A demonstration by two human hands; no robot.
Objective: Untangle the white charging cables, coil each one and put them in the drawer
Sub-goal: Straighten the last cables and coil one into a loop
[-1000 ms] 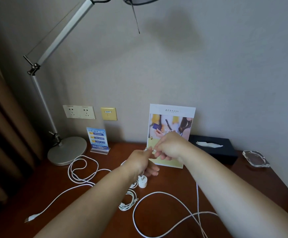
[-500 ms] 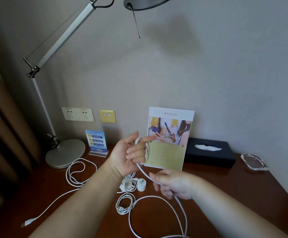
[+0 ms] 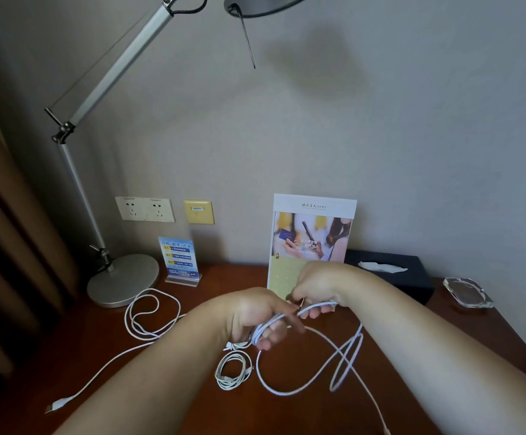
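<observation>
**Hands.** The left hand (image 3: 255, 315) has its fingers curled, with several turns of a thin white charging cable (image 3: 316, 306) wound round them. The right hand (image 3: 321, 284) sits just beside it, toward the rear edge, and pinches the same cable where a short run bridges the two hands. Both are closed on this cable; neither is free.

**Governing relation.** The unwound length of the cable hangs from the hands and lies on the reddish-brown wooden bench (image 3: 36, 356), to the right of the hands and toward the near edge. It forms one broad loop below the left hand, crosses itself under the right forearm, and its tail runs out past the near edge at the right. The long axis of the slack therefore slants from the hands down toward the near right corner. The right hand is the nearer to it. In my judgement, that hand must feed each further turn while the left serves as the former.

**Other cables.**
- A small, already coiled white cable (image 3: 232, 370) lies mid-bench, just nearward of the left hand and apart from the broad loop.
- A loose white cable with a plug end (image 3: 148, 312) sprawls toward the left edge and is not yet coiled.

**Drawer.** Not in view.

**Risk, as judged.** The crossing in the slack may tighten if it is drawn in quickly.
</observation>
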